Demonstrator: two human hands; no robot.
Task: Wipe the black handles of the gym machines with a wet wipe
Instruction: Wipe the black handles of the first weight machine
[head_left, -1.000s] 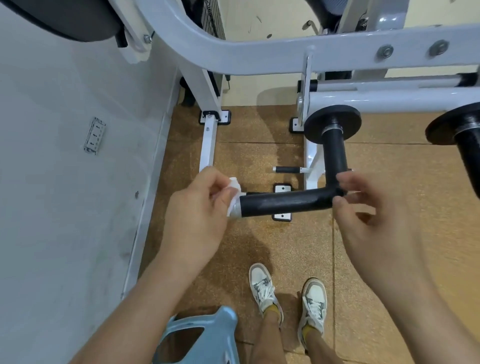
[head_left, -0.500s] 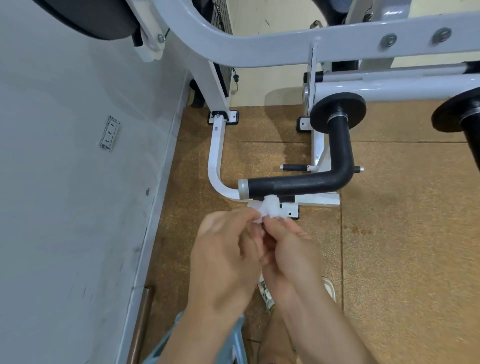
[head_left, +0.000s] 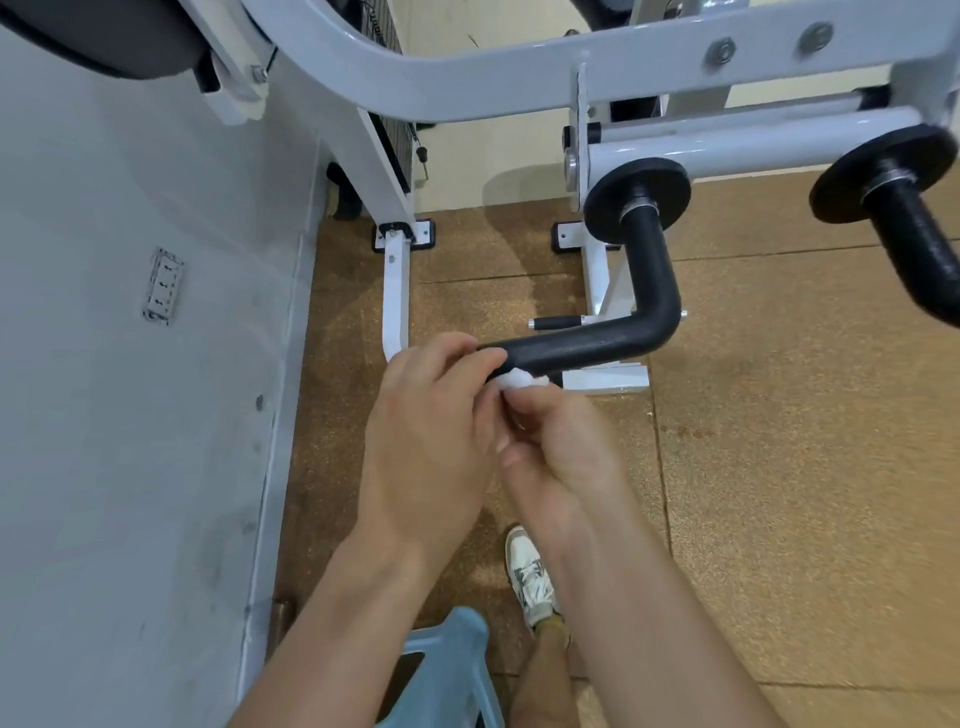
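Both hands' fingers, left hand (head_left: 431, 431) and right hand (head_left: 561, 452), pinch one wet wipe (head_left: 517, 378) beside one black handle (head_left: 597, 343).

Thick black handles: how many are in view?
2: an L-shaped handle at centre, a second handle at the right edge, partly cut off. More may be hidden.

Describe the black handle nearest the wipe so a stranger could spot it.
Start at the white machine frame by the wall. From its left black disc, the handle runs toward the camera, then bends left, ending by the wet wipe that the left hand and right hand pinch. The other black handle, far right, shows no bend.
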